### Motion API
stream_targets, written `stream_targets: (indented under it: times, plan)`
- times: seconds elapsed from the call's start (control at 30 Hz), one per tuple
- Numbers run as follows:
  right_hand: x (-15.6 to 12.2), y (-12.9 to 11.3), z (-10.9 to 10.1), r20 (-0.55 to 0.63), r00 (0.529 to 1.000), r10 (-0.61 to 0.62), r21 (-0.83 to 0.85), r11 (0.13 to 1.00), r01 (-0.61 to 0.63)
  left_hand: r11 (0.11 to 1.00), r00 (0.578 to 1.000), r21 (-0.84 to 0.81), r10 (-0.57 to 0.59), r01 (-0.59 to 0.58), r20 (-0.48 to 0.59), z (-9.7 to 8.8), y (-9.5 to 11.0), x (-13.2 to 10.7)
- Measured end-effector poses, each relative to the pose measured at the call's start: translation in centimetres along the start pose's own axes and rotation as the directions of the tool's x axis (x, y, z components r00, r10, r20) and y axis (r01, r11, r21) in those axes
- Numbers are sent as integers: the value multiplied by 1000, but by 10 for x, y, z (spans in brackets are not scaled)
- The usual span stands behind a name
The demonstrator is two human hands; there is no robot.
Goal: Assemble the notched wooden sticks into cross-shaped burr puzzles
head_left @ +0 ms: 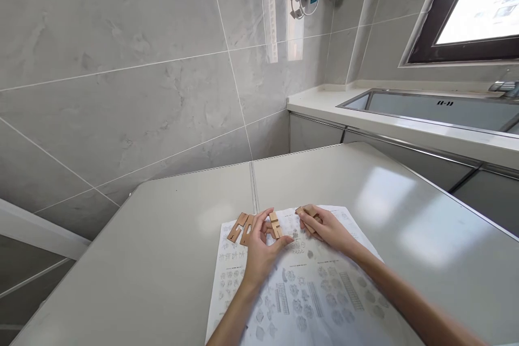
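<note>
**Head view.** A pale grey table [170,238] carries a printed sheet [316,292] of diagrams at its near middle, and both hands rest on the far edge of the sheet.

The left hand [261,246] is narrowly curled. Its fingers arch over the far end of a notched slat [276,225] and its thumb presses at the near end, so the slat is pinched along its length. The slat's long axis runs near to far, with the far end leaning slightly left. It lies flat on the sheet or just above it; which of the two cannot be told.

The right hand [326,227] lies just right of the left, close to it but apart. Its fingertips are closed on a small wooden piece [303,211] that juts out to the far left, toward the notched slat. A narrow strip of paper shows between the two pieces. The right hand's piece is the nearer of the two to that gap.

Two loose slats [240,228] lie side by side just left of the left hand's fingers, at the far-left corner of the sheet. Their far ends lean right, and neither hand touches them.

A sink [425,105] is set in the counter at far right. A tiled wall [121,92] stands behind the table.
</note>
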State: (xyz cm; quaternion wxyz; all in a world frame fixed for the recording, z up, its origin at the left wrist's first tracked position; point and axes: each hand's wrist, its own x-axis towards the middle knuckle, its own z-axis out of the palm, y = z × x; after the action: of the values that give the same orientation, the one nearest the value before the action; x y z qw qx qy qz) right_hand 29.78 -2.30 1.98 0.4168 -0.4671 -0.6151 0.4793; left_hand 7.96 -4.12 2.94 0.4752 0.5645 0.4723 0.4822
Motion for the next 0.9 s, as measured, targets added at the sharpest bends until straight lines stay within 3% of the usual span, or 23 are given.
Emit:
stream_targets:
  times: [0.1, 0.23, 0.63, 0.9]
  plan:
    - [-1, 3, 4, -90, 993, -82, -262, 963, 56, 999, 999, -29, -29, 30, 31, 5, -4, -3]
    - [-3, 10, 8, -91, 983, -161, -452, 886, 103, 998, 995, 22, -59, 58, 80, 11, -6, -6]
    - [-4, 27, 11, 42, 970, -238, -715, 671, 196, 985, 995, 168, -50, 35, 87, 20, -9, -7]
    - [-5, 29, 10, 86, 965, -250, -752, 619, 227, 985, 997, 170, -21, 7, 81, 20, -8, -8]
